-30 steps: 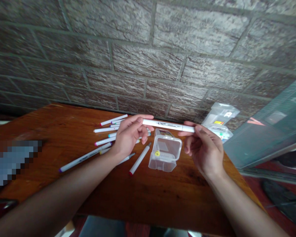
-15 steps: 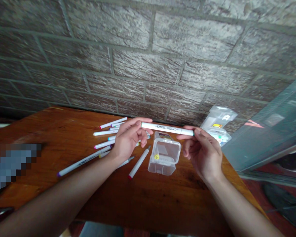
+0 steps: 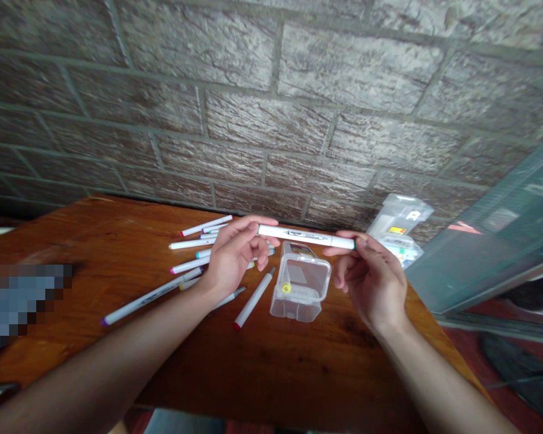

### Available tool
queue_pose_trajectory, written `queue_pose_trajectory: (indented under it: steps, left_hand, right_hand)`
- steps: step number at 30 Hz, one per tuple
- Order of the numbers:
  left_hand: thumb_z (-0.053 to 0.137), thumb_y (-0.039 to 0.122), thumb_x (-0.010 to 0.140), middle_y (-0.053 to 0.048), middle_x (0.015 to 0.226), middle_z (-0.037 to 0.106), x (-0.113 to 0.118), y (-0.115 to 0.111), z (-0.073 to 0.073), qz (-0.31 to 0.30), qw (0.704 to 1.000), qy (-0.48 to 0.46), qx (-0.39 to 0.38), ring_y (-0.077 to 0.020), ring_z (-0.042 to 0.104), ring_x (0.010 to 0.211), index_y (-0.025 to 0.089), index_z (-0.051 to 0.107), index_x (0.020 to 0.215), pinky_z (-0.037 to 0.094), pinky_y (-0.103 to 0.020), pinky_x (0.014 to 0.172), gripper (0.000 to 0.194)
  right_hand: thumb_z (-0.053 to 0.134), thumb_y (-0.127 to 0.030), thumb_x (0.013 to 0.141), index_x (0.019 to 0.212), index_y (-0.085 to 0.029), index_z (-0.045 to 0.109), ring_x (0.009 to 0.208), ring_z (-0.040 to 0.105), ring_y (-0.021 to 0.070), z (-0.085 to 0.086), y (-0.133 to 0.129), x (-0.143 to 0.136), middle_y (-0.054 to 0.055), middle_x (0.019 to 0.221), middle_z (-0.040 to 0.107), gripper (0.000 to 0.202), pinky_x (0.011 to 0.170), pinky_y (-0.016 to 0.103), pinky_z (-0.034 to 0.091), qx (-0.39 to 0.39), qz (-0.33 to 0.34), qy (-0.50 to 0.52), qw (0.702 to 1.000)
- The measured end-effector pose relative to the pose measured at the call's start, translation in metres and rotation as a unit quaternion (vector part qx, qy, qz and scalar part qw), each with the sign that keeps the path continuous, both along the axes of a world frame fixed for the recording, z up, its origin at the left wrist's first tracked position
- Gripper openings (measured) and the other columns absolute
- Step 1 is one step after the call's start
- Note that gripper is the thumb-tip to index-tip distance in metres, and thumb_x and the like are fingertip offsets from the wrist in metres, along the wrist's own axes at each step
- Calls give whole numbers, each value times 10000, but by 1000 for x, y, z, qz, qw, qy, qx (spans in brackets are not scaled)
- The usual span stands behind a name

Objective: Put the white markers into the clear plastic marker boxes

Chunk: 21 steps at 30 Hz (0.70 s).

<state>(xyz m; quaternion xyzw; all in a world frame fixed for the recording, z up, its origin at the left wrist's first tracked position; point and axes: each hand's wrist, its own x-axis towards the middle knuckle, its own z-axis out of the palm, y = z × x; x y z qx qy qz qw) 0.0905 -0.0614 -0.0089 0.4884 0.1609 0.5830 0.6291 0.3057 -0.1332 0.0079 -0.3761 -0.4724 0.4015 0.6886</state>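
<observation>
A white marker (image 3: 305, 235) with green ends is held level above the wooden table (image 3: 289, 367). My left hand (image 3: 235, 253) pinches its left end, and my right hand (image 3: 374, 274) pinches the right end. Below the marker stands an open clear plastic case (image 3: 298, 289) with a yellow round sticker. Several white markers (image 3: 149, 295) with coloured ends lie beside and partly behind my left hand. One marker with a red end (image 3: 254, 299) lies just left of the case.
At the table's back right stands another clear container (image 3: 400, 223) with a yellow label and things inside. A stone-block wall (image 3: 235, 120) rises behind the table. A glass panel (image 3: 489, 241) is at the right. Something blurred out (image 3: 18, 301) lies at the left.
</observation>
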Motion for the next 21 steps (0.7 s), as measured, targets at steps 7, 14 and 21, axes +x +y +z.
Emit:
queue_pose_trajectory:
  steps: [7,14,21]
  left_hand:
    - [740,362,880,-73,736,761,0,0,0,8,1000,14,3,-108,545,453,132,758,987,442,-238,420,254]
    - [730,357,880,-91,773,778,-1,-1,-1,4,1000,14,1,-118,563,460,125,761,1006,449,-244,417,266]
    - [737,352,878,-74,765,762,0,0,-2,10,1000,21,7,-109,563,458,138,753,1006,447,-231,413,250]
  right_hand:
    - [720,-416,923,1019,-196,743,375,562,118,-2,0,0,74,841,838,241,332,236,372,-4,-13,-20,1000]
    - [746,-397,949,1043,-206,765,395,573,98,-5,1,0,57,883,837,214,342,213,382,3,-11,-24,1000]
    - [781,-411,927,1039,-209,784,401,559,96,-6,0,0,40,821,803,231,342,214,372,9,-32,-48,998]
